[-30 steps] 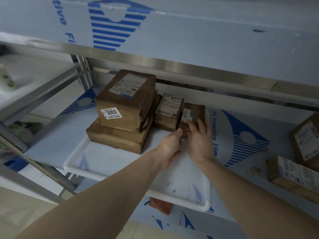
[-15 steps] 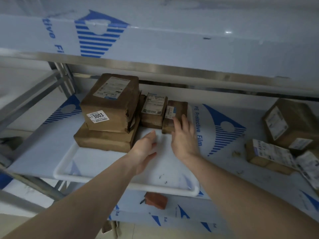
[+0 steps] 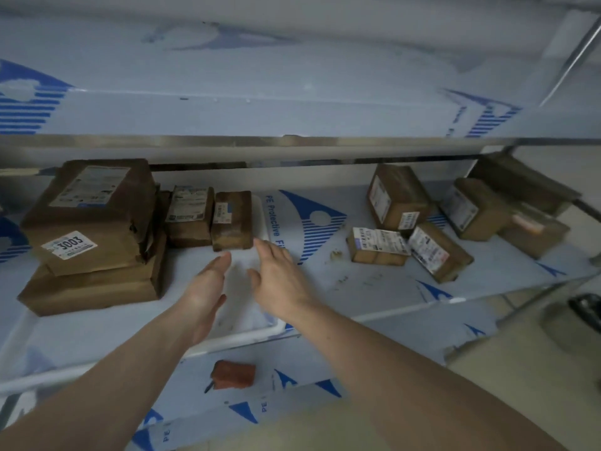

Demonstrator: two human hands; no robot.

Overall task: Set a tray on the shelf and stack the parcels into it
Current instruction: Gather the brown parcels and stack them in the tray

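A white tray (image 3: 250,332) lies on the middle shelf (image 3: 374,288). In it, at the left, a large brown parcel labelled 3003 (image 3: 94,216) sits on a flat brown parcel (image 3: 94,288). Two small parcels stand at the tray's back: one with a white label (image 3: 190,216) and one beside it on the right (image 3: 232,221). My left hand (image 3: 205,288) and my right hand (image 3: 281,278) hover over the tray in front of the small parcels, fingers straight, holding nothing. Several loose parcels (image 3: 377,247) lie on the shelf to the right.
The shelf above (image 3: 292,115) overhangs, wrapped in blue-printed protective film. A reddish-brown block (image 3: 232,374) lies on the lower shelf below the tray. A metal post (image 3: 575,47) rises at the upper right. A dark object (image 3: 587,309) sits on the floor at right.
Both hands have drawn back from the rightmost small parcel, which stays in the tray. The view has swung right, bringing the loose parcels on the shelf into sight.
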